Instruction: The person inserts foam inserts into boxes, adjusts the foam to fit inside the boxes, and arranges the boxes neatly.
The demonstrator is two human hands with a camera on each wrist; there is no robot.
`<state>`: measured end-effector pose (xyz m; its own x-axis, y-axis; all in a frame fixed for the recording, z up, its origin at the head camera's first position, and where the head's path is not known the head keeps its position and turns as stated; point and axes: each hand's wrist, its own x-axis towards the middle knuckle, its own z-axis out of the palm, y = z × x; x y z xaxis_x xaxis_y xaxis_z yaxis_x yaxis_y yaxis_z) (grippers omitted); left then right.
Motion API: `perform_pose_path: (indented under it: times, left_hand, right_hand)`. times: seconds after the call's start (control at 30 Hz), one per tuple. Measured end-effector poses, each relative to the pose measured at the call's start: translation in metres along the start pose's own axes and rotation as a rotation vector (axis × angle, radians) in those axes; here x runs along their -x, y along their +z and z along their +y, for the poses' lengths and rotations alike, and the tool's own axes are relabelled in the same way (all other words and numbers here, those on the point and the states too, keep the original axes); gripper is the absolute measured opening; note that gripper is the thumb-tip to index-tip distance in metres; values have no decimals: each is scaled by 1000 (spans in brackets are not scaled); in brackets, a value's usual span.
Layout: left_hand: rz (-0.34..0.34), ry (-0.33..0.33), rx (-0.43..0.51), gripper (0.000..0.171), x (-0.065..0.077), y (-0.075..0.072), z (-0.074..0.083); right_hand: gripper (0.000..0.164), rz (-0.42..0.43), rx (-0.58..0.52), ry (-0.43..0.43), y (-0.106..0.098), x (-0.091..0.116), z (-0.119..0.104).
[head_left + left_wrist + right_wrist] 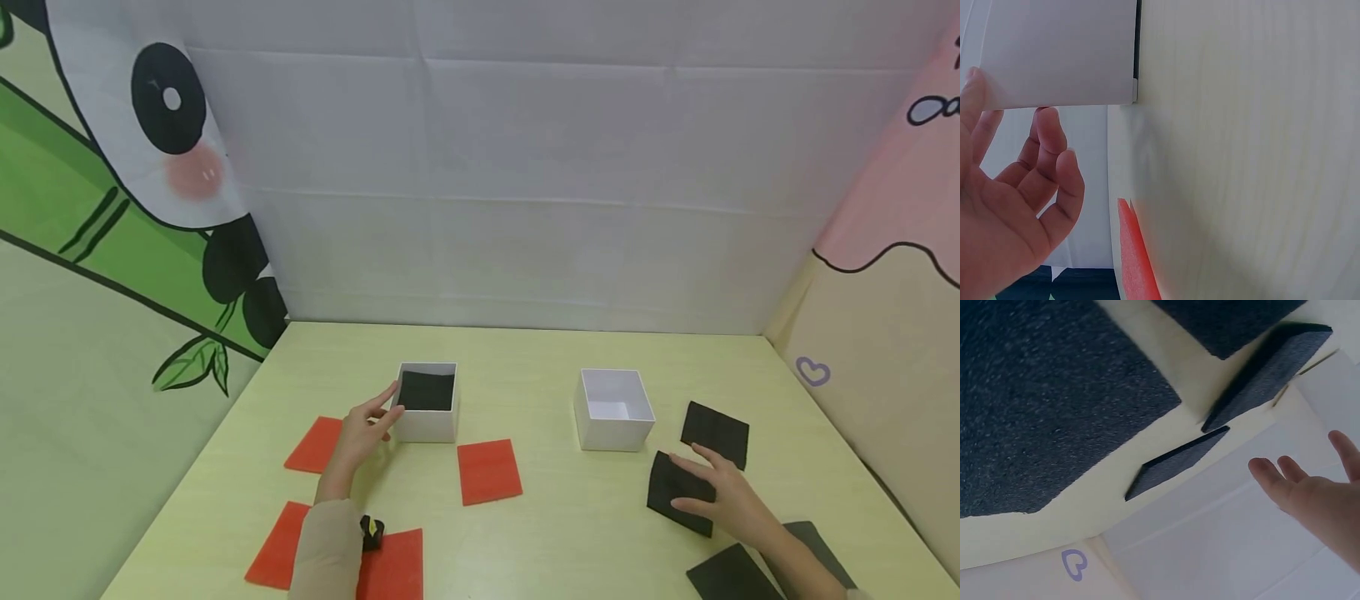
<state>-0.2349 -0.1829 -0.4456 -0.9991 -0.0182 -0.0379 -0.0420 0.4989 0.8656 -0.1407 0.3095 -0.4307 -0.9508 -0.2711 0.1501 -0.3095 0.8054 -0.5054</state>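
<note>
My left hand (365, 429) holds the near left corner of a white open-topped box (426, 427), with the thumb (974, 90) against one wall and a forefinger round the corner. A black square piece (426, 392) lies inside that box. Over to the right, my right hand (731, 496) hovers with spread fingers over a black square (671, 487) whose edges curl up. Nothing is between its fingers. Just behind it lies another black square (718, 429). In the right wrist view, the hand's fingers (1266, 475) reach out in the air, apart from the dark pieces.
A second white box (615, 433) stands right of centre with its bare inside showing. Red squares lie around the first box, one (489, 472) to its right and others (315, 444) to its left. More black squares (733, 573) lie near the right forearm. A white wall sheet backs the table.
</note>
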Motion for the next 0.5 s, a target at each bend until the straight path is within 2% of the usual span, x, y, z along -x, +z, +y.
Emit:
perform_pose_path:
  times: [0.2, 0.5]
  left_hand:
    - [2, 3, -7, 56, 1, 0, 1]
    - [2, -4, -11, 55, 2, 0, 3]
  right_hand:
    - [64, -110, 2, 36, 3, -2, 11]
    - [62, -218, 40, 63, 3, -4, 22]
